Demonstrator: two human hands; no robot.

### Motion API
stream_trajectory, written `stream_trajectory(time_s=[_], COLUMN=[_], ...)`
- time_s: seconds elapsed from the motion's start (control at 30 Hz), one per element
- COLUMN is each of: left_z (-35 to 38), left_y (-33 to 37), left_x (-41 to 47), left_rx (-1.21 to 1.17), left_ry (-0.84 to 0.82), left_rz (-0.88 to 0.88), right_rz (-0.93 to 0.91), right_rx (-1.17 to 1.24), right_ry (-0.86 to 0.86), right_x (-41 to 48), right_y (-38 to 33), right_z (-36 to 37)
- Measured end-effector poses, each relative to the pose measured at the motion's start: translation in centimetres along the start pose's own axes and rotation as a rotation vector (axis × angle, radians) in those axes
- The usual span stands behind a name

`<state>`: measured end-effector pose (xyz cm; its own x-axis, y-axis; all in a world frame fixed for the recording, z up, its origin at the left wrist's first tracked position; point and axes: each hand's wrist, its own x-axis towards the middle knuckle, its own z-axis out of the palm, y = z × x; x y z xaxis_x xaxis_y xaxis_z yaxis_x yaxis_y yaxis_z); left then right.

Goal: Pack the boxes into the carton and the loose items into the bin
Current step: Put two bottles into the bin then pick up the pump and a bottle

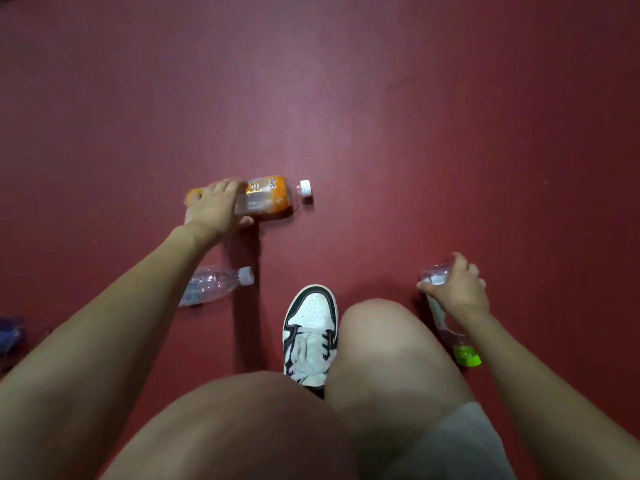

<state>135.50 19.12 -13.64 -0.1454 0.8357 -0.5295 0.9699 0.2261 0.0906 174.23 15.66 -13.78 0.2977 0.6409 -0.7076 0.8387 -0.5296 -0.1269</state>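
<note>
An empty bottle with an orange label [266,197] and a white cap lies on its side on the red floor. My left hand [213,209] wraps over its base end, fingers on top and thumb underneath. To the right, my right hand [457,289] grips a clear bottle with a green cap [446,327] around its base, the cap pointing back toward me. A third clear bottle with a white cap [214,284] lies on the floor partly under my left forearm. No carton or bin is in view.
I crouch with both knees forward and a white and black sneaker [310,332] on the red floor [346,98] between the bottles. A blurred blue object [10,334] sits at the left edge.
</note>
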Motion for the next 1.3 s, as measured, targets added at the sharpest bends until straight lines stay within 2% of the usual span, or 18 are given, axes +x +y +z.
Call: stream_trajectory(time_s=[0.1,0.27,0.43,0.6,0.8,0.9,1.1,1.3], left_z=[0.6,0.3,-2.7,-10.7,-22.7,-28.8,-37.8,-44.7], left_y=[0.6,2.0,4.8,9.4,15.1,18.0,22.2,26.1], left_x=[1.2,0.7,-1.3,-5.7,-14.3,-19.3,-29.4,-38.8], left_rx=[-0.01,0.113,-0.045,-0.262,-0.201,-0.214,-0.265,-0.232], left_ry=[0.073,0.009,0.012,-0.025,-0.149,-0.166,-0.208,-0.162], left_rz=[-0.049,0.002,0.093,0.153,0.345,0.414,0.432,0.492], right_rz=[-0.044,-0.092,-0.202,-0.164,-0.045,-0.068,-0.152,-0.192], right_rx=[0.01,0.086,0.242,0.407,0.545,0.593,0.691,0.774], right_ry=[0.009,0.026,0.144,0.23,0.235,0.247,0.309,0.381], right_x=[0.5,0.1,-2.8,-9.3,-19.7,-25.5,-37.2,-46.7], right_y=[0.9,1.3,0.9,1.1,1.3,1.5,3.0,6.5], right_z=[0.3,-0.5,-3.0,-9.5,-19.0,-23.7,-32.0,-38.3])
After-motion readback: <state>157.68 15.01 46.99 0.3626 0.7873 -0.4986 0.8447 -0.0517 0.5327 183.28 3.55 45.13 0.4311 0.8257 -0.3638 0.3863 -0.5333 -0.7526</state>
